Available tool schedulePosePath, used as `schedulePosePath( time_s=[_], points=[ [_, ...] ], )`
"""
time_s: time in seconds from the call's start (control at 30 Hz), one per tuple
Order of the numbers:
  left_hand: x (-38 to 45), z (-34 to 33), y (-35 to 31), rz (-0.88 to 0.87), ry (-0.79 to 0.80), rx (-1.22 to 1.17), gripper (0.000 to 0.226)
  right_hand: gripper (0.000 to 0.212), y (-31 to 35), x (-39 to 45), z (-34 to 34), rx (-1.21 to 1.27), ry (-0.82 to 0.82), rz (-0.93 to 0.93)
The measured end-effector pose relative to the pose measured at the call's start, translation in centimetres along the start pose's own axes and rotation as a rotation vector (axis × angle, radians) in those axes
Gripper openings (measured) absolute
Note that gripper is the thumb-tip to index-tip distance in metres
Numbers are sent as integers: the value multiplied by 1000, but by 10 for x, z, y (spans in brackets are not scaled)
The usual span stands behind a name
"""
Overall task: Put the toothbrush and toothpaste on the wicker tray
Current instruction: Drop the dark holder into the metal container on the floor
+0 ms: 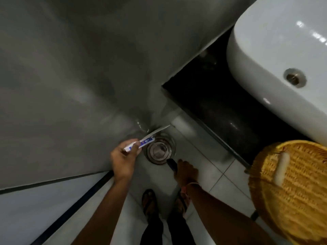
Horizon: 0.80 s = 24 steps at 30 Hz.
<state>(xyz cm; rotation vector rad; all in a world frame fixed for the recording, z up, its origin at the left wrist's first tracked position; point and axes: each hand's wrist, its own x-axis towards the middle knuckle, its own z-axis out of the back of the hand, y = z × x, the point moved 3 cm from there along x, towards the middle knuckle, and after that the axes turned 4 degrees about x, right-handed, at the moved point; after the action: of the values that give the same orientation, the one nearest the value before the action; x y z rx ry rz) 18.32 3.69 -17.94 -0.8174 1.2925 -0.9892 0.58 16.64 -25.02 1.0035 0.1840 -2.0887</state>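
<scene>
My left hand [123, 160] grips the white and blue toothpaste tube [148, 138] by its lower end; the flat crimped end points up and right, over a steel cup [159, 151]. Just to the right of the cup, my right hand [185, 171] is closed around a dark slim handle [171, 164], which looks like the toothbrush; its head is hidden. The round wicker tray [300, 200] sits at the lower right on the counter's edge, well away from both hands. A white elongated object [282, 169] lies on the tray.
A white basin [274, 50] with a metal drain stands on the black counter [212, 96] at the upper right. A grey wall fills the left. Below are pale floor tiles and my sandalled feet [150, 202].
</scene>
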Motion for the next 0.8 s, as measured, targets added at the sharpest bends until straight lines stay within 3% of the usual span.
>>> schedulePosePath(
  time_s=[0.2,0.57,0.7,0.8],
  points=[
    [24,-8,38,36,27,-25,11,40,6,55,-23,49,-78,59],
    [16,2,47,32,48,71,8,105,-11,48,-22,-156,-35,168],
    [10,6,30,41,83,85,8,112,-3,28,4,-147,-117,190],
    [-1,8,-1,-43,147,166,10,105,8,-3,34,-23,-202,178]
  ],
)
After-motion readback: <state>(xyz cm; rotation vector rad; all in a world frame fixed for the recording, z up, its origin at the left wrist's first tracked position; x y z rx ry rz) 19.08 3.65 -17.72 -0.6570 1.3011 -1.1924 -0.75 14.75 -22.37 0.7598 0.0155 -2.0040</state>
